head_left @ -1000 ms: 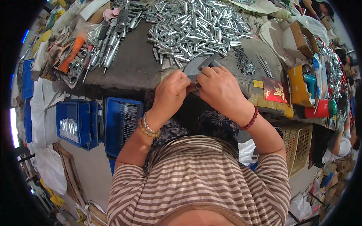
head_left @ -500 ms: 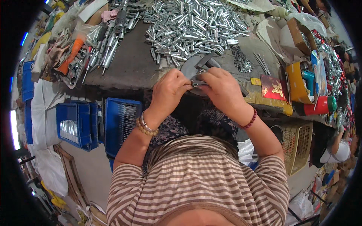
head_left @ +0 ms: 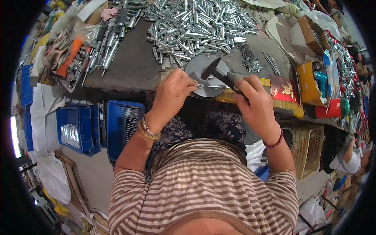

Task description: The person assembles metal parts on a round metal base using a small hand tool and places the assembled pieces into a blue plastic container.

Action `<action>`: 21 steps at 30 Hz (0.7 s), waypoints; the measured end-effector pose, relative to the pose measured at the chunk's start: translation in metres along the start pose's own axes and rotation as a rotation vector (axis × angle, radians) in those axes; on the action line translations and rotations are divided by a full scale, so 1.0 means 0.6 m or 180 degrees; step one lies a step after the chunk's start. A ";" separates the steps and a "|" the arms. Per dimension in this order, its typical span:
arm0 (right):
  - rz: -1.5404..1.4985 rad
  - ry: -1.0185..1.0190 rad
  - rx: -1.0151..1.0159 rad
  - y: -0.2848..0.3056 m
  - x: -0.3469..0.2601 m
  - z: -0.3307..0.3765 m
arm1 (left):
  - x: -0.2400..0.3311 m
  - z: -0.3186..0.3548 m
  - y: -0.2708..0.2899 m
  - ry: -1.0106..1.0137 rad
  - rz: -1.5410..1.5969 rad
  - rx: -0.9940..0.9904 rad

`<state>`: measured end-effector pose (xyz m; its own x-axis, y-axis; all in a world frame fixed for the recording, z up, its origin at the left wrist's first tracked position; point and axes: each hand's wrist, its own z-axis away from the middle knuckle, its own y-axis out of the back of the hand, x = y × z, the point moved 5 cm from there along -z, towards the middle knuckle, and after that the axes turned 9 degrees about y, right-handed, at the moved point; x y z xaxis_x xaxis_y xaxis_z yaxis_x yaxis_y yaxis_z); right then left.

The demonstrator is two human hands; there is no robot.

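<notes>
My left hand (head_left: 174, 94) is closed, pinching a thin silver metal rod (head_left: 213, 86) between thumb and fingertips. The rod lies level over the near part of a round grey metal disc (head_left: 193, 69) at the bench's front edge. My right hand (head_left: 256, 103) is wrapped round the dark handle of a hammer (head_left: 225, 78). The hammer's head is raised over the disc, just beyond the rod and apart from my left hand. My right fingers hide the end of the handle.
A large heap of short silver metal tubes (head_left: 199, 27) covers the back of the bench. Small dark pins (head_left: 250, 58) and a red card (head_left: 282, 90) lie to the right. Long tools (head_left: 109, 51) lie at left. Blue bins (head_left: 113, 152) stand below the bench, left; a beige basket (head_left: 309, 152), right.
My right hand has moved right and nearer, away from my left fingertips, and has taken hold of the hammer that lay on the disc. My left hand has shifted slightly left, still pinching.
</notes>
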<state>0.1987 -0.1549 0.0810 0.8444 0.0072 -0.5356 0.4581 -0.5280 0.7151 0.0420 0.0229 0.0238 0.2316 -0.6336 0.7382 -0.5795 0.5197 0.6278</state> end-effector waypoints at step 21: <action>0.1103 0.0952 0.0060 -0.029 -0.017 -0.018 | -0.013 0.005 0.003 0.0031 0.0251 -0.0088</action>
<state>0.1850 -0.1366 0.0787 0.9913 0.0708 -0.1110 0.1316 -0.5579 0.8194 0.0365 0.0273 0.0183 0.1936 -0.5846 0.7879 -0.5746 0.5834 0.5740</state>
